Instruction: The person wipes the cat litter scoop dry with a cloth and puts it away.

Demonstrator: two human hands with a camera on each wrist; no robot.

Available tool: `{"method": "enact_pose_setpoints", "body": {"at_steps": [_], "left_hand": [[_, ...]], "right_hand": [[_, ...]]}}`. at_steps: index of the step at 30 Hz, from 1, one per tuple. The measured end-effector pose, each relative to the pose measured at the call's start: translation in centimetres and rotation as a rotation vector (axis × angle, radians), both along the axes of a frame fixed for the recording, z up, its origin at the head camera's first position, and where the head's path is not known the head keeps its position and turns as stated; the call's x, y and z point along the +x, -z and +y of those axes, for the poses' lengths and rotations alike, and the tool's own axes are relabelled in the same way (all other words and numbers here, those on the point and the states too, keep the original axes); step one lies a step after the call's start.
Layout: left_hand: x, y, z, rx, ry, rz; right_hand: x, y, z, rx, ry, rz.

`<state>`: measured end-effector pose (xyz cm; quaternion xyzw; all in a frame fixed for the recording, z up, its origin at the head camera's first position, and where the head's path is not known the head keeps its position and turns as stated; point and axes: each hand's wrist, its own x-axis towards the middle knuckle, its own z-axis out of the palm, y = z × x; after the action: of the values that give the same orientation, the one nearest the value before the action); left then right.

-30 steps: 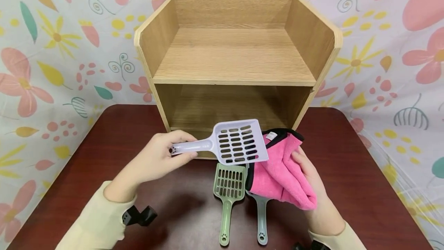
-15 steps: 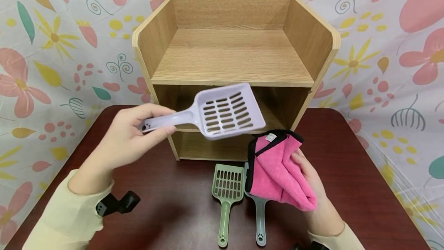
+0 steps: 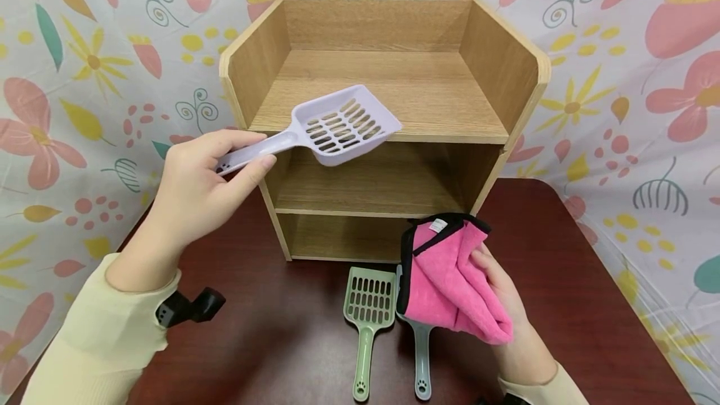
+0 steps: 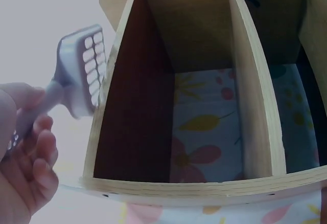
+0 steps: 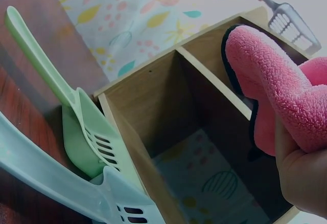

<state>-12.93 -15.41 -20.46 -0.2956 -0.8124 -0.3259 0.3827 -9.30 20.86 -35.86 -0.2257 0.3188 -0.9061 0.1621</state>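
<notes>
A pale purple slotted litter scoop (image 3: 292, 135) is held by its handle between the thumb and fingers of my left hand (image 3: 194, 189). In the head view its head overlaps the front edge of the wooden shelf's (image 3: 388, 89) top board; whether it touches cannot be told. My right hand (image 3: 514, 324) grips a bunched pink cloth (image 3: 447, 289) with black edging, low at the shelf's right front. On the table, a green litter scoop (image 3: 365, 336) lies in front of the shelf. Beside it is a blue-grey litter scoop (image 3: 422, 352), its head partly hidden by the cloth.
The shelf has a top tray with side walls and two compartments (image 3: 371, 180) below. It stands on a dark red-brown table (image 3: 270, 330). A flower-patterned curtain (image 3: 95, 142) hangs behind and at both sides.
My left hand has moved up and to the left, lifting the purple litter scoop from in front of the lower compartments to the top board's level. My right hand and the cloth stay nearly still.
</notes>
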Motion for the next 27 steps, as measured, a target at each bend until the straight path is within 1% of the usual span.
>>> {"method": "enact_pose_setpoints", "body": {"at_steps": [2,5,9,13,19,23,27], "left_hand": [[-0.2,-0.2,0.1,-0.030,-0.047,0.043],[-0.5,-0.4,0.4,-0.049,-0.101,0.112],[-0.8,-0.4,1.0,-0.016,-0.156,0.176],[-0.9,-0.4,1.6,-0.013,-0.240,0.199],[-1.0,-0.5,2.7,-0.031,-0.390,0.238],[-1.3,-0.6,3.5,-0.073,-0.496,0.284],[-1.8,-0.9,4.2,-0.137,-0.583,0.294]], "right_hand": [[0.1,0.0,0.0,0.000,0.001,-0.002],[0.1,-0.2,-0.1,0.016,0.019,0.014],[0.2,-0.3,-0.3,0.015,0.025,0.026],[0.2,-0.4,-0.3,0.000,0.010,0.020],[0.2,-0.3,-0.1,-0.005,-0.001,0.013],[0.2,-0.3,-0.1,-0.007,-0.005,0.016],[0.3,-0.5,-0.2,-0.022,-0.014,0.022]]}}
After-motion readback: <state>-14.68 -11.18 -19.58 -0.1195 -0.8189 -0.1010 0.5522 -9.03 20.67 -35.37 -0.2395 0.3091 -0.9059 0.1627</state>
